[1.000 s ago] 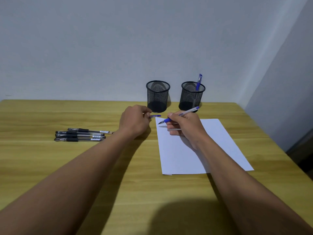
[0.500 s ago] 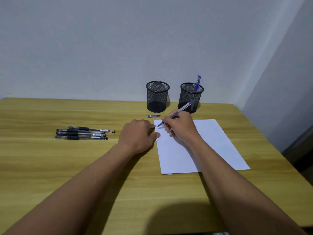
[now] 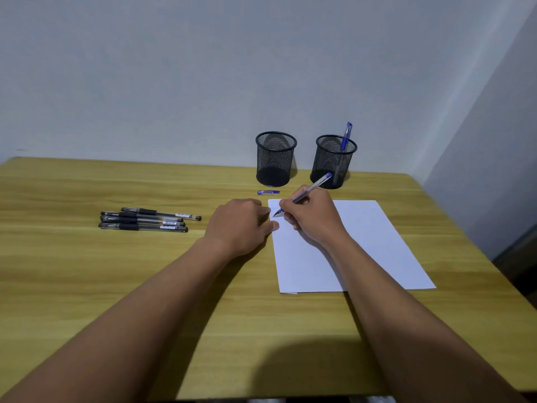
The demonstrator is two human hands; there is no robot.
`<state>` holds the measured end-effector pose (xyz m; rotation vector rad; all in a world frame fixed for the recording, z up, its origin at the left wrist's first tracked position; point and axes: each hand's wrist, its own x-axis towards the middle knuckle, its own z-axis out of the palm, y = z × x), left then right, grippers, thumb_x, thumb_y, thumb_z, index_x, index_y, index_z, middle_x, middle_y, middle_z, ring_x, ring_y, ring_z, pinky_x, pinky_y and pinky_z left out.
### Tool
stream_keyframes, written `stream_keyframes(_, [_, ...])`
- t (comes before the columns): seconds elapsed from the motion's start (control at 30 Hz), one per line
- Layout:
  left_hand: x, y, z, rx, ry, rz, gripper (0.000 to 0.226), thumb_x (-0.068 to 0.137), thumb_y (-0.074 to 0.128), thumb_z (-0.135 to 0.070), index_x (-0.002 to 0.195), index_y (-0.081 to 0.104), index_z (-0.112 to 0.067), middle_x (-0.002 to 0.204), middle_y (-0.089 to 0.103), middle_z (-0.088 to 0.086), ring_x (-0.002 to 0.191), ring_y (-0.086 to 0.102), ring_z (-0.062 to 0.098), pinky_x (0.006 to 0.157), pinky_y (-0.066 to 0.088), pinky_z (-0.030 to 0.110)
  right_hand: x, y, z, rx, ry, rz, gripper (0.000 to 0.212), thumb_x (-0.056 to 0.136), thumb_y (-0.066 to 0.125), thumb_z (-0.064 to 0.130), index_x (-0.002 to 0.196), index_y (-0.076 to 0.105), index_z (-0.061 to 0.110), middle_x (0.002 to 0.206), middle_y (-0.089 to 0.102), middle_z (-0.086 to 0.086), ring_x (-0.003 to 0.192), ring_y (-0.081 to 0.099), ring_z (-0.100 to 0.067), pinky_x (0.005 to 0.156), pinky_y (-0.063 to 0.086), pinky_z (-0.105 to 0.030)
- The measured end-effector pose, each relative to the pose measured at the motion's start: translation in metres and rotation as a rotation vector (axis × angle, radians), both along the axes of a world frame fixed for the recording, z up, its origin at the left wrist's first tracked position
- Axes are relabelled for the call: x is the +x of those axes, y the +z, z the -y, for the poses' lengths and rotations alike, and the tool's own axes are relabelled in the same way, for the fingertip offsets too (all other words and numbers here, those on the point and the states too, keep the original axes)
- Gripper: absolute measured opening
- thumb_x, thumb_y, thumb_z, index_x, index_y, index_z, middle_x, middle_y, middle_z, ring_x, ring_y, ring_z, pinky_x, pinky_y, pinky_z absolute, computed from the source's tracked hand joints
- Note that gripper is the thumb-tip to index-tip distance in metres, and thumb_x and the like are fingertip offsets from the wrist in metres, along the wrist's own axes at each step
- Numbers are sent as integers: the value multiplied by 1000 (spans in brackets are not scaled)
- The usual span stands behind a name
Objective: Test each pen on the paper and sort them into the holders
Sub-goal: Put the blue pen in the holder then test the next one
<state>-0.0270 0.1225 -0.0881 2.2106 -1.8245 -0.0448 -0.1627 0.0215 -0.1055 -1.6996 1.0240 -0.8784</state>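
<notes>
Early stage: 1 blue pen (image 3: 345, 138) stood in the right holder (image 3: 334, 164), black pens (image 3: 145, 219) lay untested on the counter (image 3: 87, 286), right grip (image 3: 313, 219) pinched a 2nd blue pen (image 3: 308, 189), tip at the paper (image 3: 377, 242) corner; left grip (image 3: 241, 225) rested loose, holding nothing.

Worn: nothing seen on left hand (image 3: 241, 225) or right hand (image 3: 313, 219); both bare. Left forearm (image 3: 139, 315) and right forearm (image 3: 406, 315) bare from wrist back to frame edge. Left thumbnail (image 3: 275, 226) looks short-trimmed; view too soft to confirm.
</notes>
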Motion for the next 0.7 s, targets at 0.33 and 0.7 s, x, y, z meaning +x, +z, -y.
stream_keyframes(0.33, [0, 1, 1, 32, 8, -3, 51, 94, 51, -56, 137, 58, -29, 142, 56, -5, 128, 51, 22, 96, 46, 38, -2, -4, 3, -21, -48, -13, 15, 90, 71, 10, 80, 61, 8, 64, 66, -13, 52, 59, -21, 53, 50, -32])
stream_keyframes(0.7, [3, -5, 4, 13, 8, -8, 52, 93, 52, -57, 136, 59, -29, 145, 54, -5, 130, 50, 22, 97, 47, 38, -2, -5, 6, -44, -130, -11, 14, 92, 69, 15, 88, 65, 3, 68, 70, -11, 55, 64, -21, 58, 59, -38])
